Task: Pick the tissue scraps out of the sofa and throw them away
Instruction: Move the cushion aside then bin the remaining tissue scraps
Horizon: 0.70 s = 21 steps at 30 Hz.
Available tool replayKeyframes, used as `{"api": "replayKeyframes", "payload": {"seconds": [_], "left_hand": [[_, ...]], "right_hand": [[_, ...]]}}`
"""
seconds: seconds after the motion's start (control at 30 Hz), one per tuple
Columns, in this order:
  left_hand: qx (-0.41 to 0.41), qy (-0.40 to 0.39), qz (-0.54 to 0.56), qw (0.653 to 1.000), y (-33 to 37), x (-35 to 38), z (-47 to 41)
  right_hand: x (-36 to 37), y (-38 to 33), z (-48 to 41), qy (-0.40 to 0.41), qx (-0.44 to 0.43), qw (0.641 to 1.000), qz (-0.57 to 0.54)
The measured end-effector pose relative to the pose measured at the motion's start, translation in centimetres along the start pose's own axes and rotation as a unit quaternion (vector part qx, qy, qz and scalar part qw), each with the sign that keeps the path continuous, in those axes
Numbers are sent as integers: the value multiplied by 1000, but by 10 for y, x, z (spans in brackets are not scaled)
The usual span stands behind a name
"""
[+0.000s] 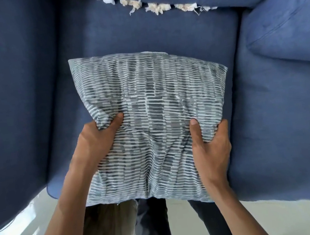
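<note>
Several white and cream tissue scraps (157,8) are wedged in a row along the crevice between the blue sofa's seat (159,34) and its back cushion at the top of the view. Over the seat I hold a grey-and-white striped throw pillow (147,98). My left hand (97,136) grips a bunch of its fabric at the left side. My right hand (210,143) grips its right lower edge, thumb on top. Both hands are well short of the scraps, with the pillow between.
A sofa arm (9,97) rises on the left and a loose blue cushion (286,31) lies at the right. A brown rounded object (109,226) stands on the pale floor (262,219) beneath the pillow, beside my dark-trousered legs.
</note>
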<state>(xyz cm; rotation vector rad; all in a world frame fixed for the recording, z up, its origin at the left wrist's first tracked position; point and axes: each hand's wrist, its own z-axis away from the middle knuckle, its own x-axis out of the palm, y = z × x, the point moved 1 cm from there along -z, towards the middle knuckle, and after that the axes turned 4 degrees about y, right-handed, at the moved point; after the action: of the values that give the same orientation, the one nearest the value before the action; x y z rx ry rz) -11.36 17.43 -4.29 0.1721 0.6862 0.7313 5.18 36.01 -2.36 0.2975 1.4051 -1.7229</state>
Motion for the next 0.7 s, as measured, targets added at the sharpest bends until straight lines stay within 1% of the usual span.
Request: {"api": "replayKeyframes", "payload": {"seconds": [0.3,0.37,0.47,0.53,0.57,0.63,0.67,0.7], "left_hand": [[37,2,4,999,-14,8,-5],[41,4,22,999,-12,6,-4],[38,33,71,996,-9,-4,0],[42,74,80,993,-5,-13,-2],[57,114,69,989,0,-18,-4],[120,212,48,969,21,-25,-12],[159,246,51,955,35,-26,-16],[198,258,56,944,52,-24,-22]], "right_hand": [[12,13,-2,-5,12,1000,-14],[11,14,-5,-6,21,1000,-19],[4,14,-12,-16,47,998,-27],[-2,11,-22,-7,55,998,-29],[-5,8,-30,6,51,998,-22],[-7,-2,-53,39,30,999,-18],[-6,-8,-68,52,19,998,-22],[-4,-15,-84,60,6,998,-26]]}}
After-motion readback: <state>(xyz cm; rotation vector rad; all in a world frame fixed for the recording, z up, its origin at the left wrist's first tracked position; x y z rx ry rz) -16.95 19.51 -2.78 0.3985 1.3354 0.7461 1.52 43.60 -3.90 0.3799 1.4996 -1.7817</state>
